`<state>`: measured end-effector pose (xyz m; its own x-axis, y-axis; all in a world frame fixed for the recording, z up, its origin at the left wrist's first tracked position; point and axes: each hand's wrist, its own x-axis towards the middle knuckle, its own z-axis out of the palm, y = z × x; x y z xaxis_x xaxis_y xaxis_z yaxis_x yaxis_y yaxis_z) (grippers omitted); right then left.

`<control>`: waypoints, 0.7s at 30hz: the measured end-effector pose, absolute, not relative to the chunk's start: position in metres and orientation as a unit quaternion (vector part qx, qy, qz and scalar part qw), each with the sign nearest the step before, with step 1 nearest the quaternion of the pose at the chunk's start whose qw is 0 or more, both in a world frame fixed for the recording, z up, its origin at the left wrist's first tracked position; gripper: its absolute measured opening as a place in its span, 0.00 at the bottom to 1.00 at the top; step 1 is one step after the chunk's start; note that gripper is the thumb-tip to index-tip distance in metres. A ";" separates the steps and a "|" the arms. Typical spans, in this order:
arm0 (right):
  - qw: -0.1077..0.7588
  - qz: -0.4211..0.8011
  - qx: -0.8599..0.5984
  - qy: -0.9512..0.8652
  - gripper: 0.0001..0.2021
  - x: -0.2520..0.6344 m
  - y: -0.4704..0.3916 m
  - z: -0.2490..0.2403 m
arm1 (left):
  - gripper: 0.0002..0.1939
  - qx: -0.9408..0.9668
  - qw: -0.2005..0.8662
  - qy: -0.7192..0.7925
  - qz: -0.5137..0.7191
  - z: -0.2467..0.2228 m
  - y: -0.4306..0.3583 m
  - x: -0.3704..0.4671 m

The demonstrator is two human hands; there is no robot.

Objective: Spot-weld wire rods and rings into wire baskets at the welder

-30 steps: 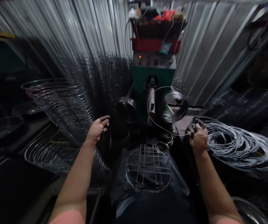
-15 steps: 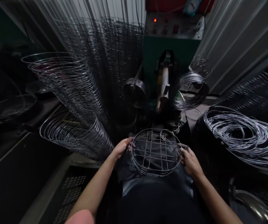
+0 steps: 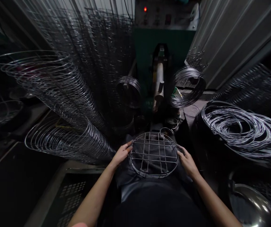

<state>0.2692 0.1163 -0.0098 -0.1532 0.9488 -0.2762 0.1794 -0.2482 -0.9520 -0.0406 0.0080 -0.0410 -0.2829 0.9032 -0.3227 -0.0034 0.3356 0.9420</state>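
Observation:
A round wire rack (image 3: 154, 154) with crossing bars lies over my lap on dark cloth. My left hand (image 3: 124, 153) grips its left rim, fingers closed along the edge. On the opposite side my right hand (image 3: 184, 157) has its fingers closed on the right rim. Just beyond the rack's far edge is a small wire ring (image 3: 166, 131). Past it, the machine's pale cylindrical arm (image 3: 159, 80) points toward me, between two hanging bundles of wire rings (image 3: 131, 88).
Tall stacks of wire hoops (image 3: 62, 85) lean at the left. A black container of loose wire rings (image 3: 241, 129) stands at the right. A perforated crate (image 3: 71, 192) is at lower left and a shiny metal bowl (image 3: 251, 201) at lower right. A green machine (image 3: 147, 41) stands ahead.
The view has shifted, so the surroundings sit farther left and a little higher. The rack lies flatter on the lap, and the two stacked rims line up more closely; both hands still hold its sides.

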 end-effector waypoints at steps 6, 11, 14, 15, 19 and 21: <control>0.334 0.585 -0.581 -0.457 0.17 0.267 0.110 -0.013 | 0.30 0.373 0.474 0.663 0.443 -0.046 0.016 -0.043; 0.333 0.579 -0.560 -0.490 0.15 0.272 0.112 -0.022 | 0.28 0.408 0.475 0.660 0.414 -0.047 0.018 -0.043; 0.329 0.558 -0.555 -0.522 0.16 0.276 0.114 -0.026 | 0.30 0.416 0.479 0.654 0.412 -0.049 0.016 -0.046; 0.325 0.548 -0.556 -0.534 0.16 0.278 0.114 -0.027 | 0.30 0.418 0.479 0.654 0.411 -0.050 0.016 -0.047; 0.288 0.520 -0.541 -0.595 0.18 0.284 0.115 -0.034 | 0.33 0.425 0.474 0.662 0.396 -0.052 0.015 -0.051; 0.270 0.513 -0.528 -0.620 0.20 0.287 0.115 -0.039 | 0.35 0.429 0.473 0.665 0.387 -0.053 0.015 -0.051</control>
